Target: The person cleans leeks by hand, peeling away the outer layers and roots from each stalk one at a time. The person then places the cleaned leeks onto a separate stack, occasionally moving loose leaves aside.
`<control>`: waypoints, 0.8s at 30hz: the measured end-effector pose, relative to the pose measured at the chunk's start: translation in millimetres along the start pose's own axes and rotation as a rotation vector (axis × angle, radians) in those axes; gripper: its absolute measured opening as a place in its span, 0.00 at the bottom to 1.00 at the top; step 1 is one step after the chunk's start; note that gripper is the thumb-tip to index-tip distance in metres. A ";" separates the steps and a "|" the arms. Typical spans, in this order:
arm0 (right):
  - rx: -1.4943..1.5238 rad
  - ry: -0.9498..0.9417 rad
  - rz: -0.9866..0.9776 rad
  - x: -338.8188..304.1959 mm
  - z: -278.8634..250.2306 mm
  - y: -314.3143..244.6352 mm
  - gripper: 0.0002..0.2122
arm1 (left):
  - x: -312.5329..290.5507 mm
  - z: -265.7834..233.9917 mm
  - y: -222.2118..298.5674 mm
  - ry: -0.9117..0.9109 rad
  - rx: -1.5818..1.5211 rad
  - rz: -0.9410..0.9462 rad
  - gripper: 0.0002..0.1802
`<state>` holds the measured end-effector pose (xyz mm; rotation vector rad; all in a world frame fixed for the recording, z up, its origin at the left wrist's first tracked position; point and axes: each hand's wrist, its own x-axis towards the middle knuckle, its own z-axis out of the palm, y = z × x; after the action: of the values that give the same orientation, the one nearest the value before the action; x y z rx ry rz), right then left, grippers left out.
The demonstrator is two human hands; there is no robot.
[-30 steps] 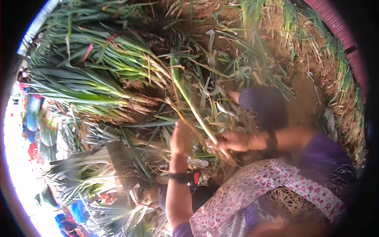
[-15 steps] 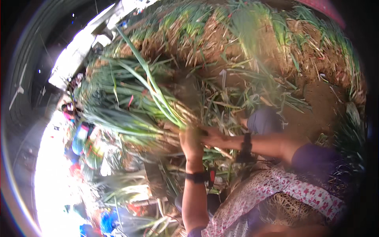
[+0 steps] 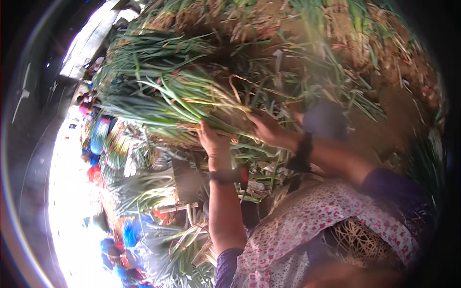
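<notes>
A loose handful of green onions (image 3: 185, 108), long green leaves fanning left and pale stalks to the right, lies across my hands. My left hand (image 3: 214, 144) is closed around the lower stalks, thumb on top. By the stalk ends, my right hand (image 3: 269, 128) has its fingers closed on pale, dry-looking stalk ends; exactly which strands it grips is blurred. A thin brown strand (image 3: 233, 85) curls up near those fingertips. Just beyond the handful lies a large heap of green onions (image 3: 139, 62), its leaves also pointing left.
Loose leaves and trimmings (image 3: 353, 93) litter the brown ground. Bundled green onions (image 3: 357, 29) stand along the far side. More bundles (image 3: 144, 185) lie at the lower left near a brown board (image 3: 188, 181). A flowered cloth (image 3: 297, 225) and a woven straw piece (image 3: 367, 240) are close to me.
Both hands have shifted up in the picture, and my right hand has moved apart from my left toward the stalk ends. The leaves that were raised now lie lower over the heap.
</notes>
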<state>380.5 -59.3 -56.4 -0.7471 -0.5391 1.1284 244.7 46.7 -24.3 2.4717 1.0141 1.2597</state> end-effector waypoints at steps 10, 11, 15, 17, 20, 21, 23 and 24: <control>-1.920 -0.959 0.458 -110.6 -233.1 59.3 0.15 | 2.6 -136.3 -70.5 0.567 -0.827 -0.776 0.12; -1.927 -0.921 0.511 -96.4 -224.5 59.7 0.17 | -3.8 -139.0 -71.7 0.512 -0.357 -0.496 0.12; -1.605 -0.484 0.023 -39.1 -74.5 -6.5 0.26 | -13.4 -114.1 -63.6 0.301 -0.510 -0.504 0.10; -1.224 -0.354 -0.218 -30.2 -13.6 -11.8 0.29 | -19.3 -82.5 -53.6 0.272 -1.063 -0.715 0.11; -1.096 -0.400 -0.373 -14.4 71.7 7.6 0.27 | -37.1 -47.0 -48.4 0.260 -0.127 -0.203 0.20; -1.043 -0.363 -0.356 -13.5 77.3 9.9 0.24 | -27.3 -41.0 -27.7 0.272 -0.940 -0.462 0.23; -0.991 -0.313 -0.303 -3.8 75.1 15.8 0.21 | -17.0 -47.1 1.8 0.200 -1.651 -0.760 0.29; -0.818 -0.350 -0.218 1.0 71.6 14.6 0.18 | -17.2 -58.7 6.0 0.127 -1.731 -0.731 0.27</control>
<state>320.5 -36.6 -21.3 -1.1559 -1.3903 0.8164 195.4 23.1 3.8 0.6247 0.3274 1.1193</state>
